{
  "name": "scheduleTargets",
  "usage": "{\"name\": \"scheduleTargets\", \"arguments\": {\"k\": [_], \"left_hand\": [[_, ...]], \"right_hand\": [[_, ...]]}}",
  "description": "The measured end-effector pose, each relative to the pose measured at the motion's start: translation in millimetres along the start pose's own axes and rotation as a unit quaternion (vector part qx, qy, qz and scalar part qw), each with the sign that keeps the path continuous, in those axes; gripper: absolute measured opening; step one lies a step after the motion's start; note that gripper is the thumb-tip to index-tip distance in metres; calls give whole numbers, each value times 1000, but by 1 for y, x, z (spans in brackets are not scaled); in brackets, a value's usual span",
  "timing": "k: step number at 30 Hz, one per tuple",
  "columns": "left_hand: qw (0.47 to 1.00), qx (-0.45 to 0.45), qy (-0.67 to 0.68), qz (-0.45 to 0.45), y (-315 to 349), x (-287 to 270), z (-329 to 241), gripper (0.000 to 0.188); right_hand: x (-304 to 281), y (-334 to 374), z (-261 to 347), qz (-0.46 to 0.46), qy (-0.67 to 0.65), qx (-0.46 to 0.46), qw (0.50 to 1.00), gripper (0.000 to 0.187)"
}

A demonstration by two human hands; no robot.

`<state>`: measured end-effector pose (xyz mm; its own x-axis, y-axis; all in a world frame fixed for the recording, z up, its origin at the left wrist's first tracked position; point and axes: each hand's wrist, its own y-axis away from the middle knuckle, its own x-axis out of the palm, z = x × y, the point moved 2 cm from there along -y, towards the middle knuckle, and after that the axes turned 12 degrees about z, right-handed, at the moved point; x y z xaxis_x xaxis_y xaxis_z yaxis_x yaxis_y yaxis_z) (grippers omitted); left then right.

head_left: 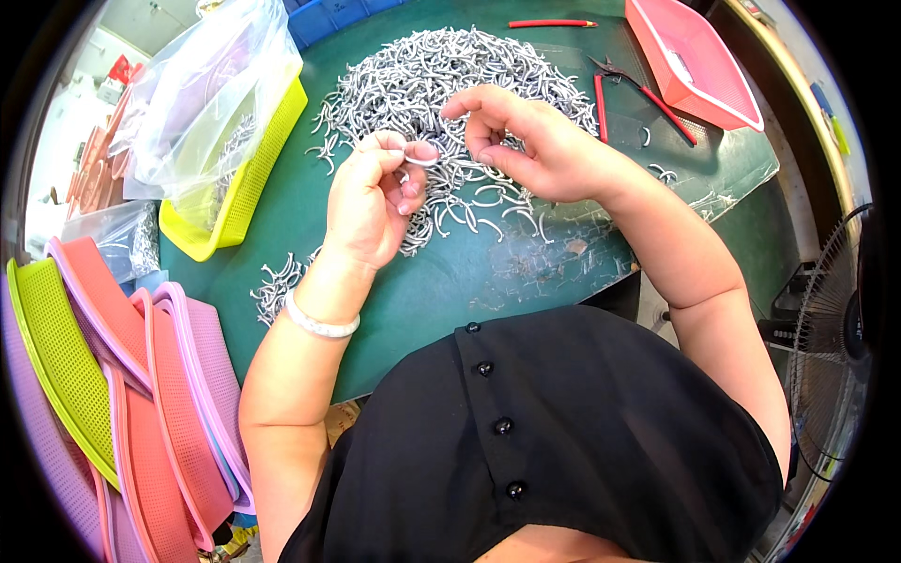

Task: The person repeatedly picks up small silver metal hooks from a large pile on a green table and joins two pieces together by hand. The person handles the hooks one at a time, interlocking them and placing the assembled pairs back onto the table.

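Between the thumb and fingertips of my left hand [368,202] is a small curved grey piece [421,161], pinched at the near side of a large heap. The heap [450,75] is made of many similar short, bent grey pieces, heaped on a green tabletop [404,319]. My right hand [540,145] hovers over the heap's right part, a short way from the left. Its index finger arches out, the thumb stands apart from it, and nothing shows between them; the other fingers curl under, partly hidden.
Red-handled pliers [648,94] and a red pencil-like stick [552,23] lie beyond my right hand, near a pink basket [699,70]. A yellow-green basket [253,169] with clear plastic bags stands left. Stacked coloured baskets [178,413] fill the lower left. At right is a fan [831,328].
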<state>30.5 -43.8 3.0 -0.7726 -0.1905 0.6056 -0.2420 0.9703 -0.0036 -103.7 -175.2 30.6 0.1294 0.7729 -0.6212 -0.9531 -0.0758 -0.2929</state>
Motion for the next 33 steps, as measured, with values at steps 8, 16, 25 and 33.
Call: {"name": "scheduleTargets", "arguments": {"k": [8,16,25,33], "left_hand": [[997,-57,-48,10,2,11,7,16],[993,-28,-114,9,2,13,13,9],[993,-29,-115,-2,2,12,9,11],[993,-19,-119,14,2,11,9,11]], "right_hand": [[0,-1,6,-53,63,-51,995,46],[3,-1,7,-59,6,-76,995,44],[1,1,-16,39,256,30,965,33],[4,1,-15,81,283,54,954,30]]}}
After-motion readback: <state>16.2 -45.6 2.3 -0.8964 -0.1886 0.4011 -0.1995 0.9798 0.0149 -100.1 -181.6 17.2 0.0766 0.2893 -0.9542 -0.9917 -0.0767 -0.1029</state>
